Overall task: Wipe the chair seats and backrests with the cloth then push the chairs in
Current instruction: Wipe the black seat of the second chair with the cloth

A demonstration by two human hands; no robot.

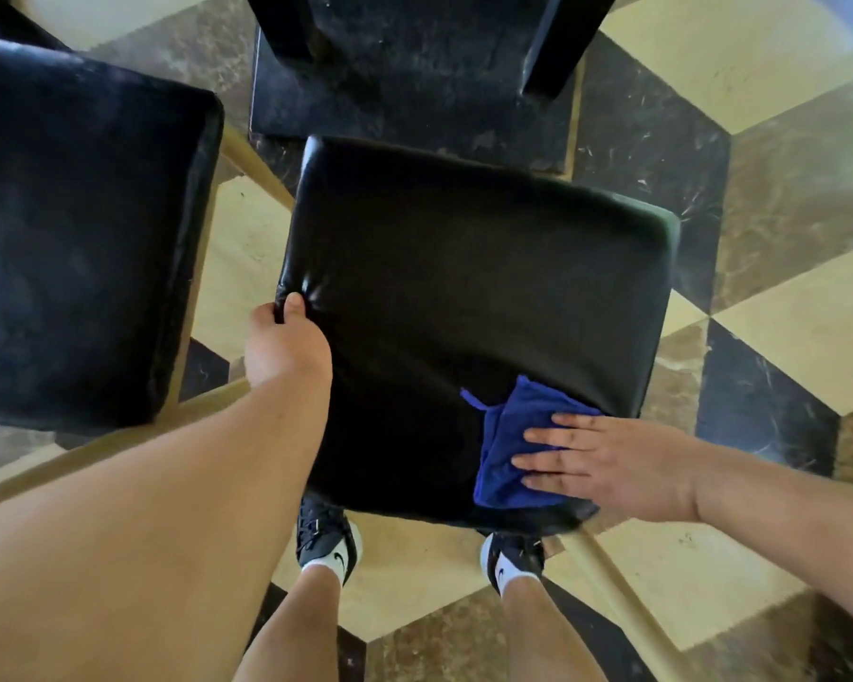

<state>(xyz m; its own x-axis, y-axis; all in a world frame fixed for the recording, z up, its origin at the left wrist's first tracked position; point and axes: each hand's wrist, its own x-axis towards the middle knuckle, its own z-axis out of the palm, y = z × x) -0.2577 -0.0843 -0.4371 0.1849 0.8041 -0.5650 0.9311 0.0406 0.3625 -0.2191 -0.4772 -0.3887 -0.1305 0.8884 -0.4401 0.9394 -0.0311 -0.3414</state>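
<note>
A black padded chair seat (pixel 464 297) fills the middle of the view, seen from straight above. My left hand (pixel 284 344) grips its left edge, thumb on top of the cushion. A folded blue cloth (pixel 508 435) lies on the seat's near right corner. My right hand (pixel 606 465) presses flat on the cloth, fingers spread and pointing left. A second black chair seat (pixel 85 228) stands close by on the left, its surface dull and dusty. No backrest can be made out.
A dark table base (pixel 414 76) with black legs stands just beyond the middle seat. The floor is patterned tile in cream, brown and black (pixel 784 337). My two feet in dark shoes (pixel 328 539) stand under the seat's near edge. Pale gold chair legs (pixel 611 573) angle outward.
</note>
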